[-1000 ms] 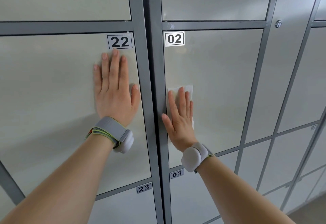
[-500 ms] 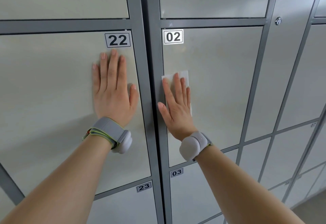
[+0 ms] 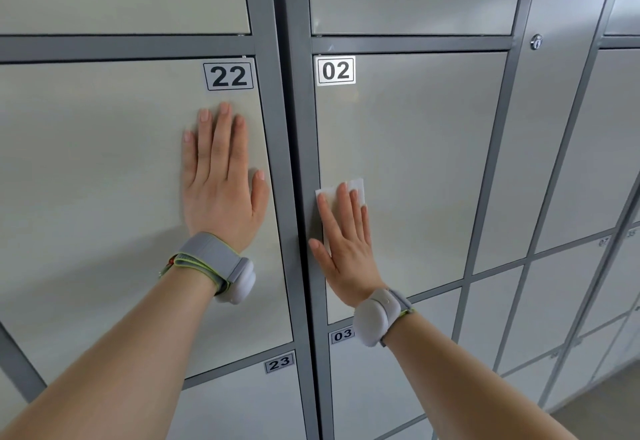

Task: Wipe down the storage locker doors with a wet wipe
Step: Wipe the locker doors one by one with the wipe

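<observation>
In the head view, your right hand presses the wet wipe flat on the door 02, close to its left edge. Half a second ago the wipe was higher, nearer to the number label; now it has come down again, a little lower than one second ago. I judge this as one up-and-down stroke along the left strip of this door, so most of the door to the right is probably not wiped yet.

The fingers of the right hand are straight and pressed together on the wipe, and the thumb stands apart toward the grey frame. Your left hand has stayed flat on the door 22, fingers straight and close together, thumb slightly apart; it holds nothing.

Most of the wipe is hidden under your palm; only its top edge and left corner show. I cannot tell if the door surface is wet. The lower doors are cut off by your arms and the picture edge, and the small numbers at the far right are too blurred to read
</observation>
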### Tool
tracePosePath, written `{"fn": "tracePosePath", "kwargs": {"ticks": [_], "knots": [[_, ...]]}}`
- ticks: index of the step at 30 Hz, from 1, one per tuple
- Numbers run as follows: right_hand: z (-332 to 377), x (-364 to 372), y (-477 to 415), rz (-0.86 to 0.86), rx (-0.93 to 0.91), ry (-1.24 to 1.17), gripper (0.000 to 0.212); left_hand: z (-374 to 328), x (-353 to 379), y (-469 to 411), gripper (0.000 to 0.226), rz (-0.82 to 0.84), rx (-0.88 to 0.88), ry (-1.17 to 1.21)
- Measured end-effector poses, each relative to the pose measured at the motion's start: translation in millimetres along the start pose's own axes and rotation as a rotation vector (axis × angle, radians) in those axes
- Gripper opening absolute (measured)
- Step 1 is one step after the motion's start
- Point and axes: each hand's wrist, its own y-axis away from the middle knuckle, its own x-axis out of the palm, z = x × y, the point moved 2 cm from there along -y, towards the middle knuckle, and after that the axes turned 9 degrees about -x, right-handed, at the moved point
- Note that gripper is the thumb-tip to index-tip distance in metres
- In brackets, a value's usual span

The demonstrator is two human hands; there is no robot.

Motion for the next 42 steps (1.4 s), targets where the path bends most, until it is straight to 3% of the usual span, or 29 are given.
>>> {"fn": "tracePosePath", "kwargs": {"ticks": [6, 18, 27, 38, 42], "knots": [[9, -10, -26, -0.054, 0.028, -0.046, 0.066, 1, 1, 13, 0.062, 0.030, 0.009, 0.001], [-9, 23, 35, 0.035, 0.036, 0.044, 0.061, 0, 3, 27, 0.061, 0.042, 0.001, -0.010], [11, 6, -7, -0.063, 0.070, -0.028, 0.066, -1, 5, 32, 0.061, 0.038, 0.001, -0.014], [-10, 34, 49, 0.031, 0.048, 0.057, 0.061, -2, 7, 39, 0.061, 0.038, -0.003, -0.026], [-8, 25, 35, -0.022, 0.092, 0.003, 0.060, -1, 9, 42, 0.061, 0.046, -0.007, -0.025]]}}
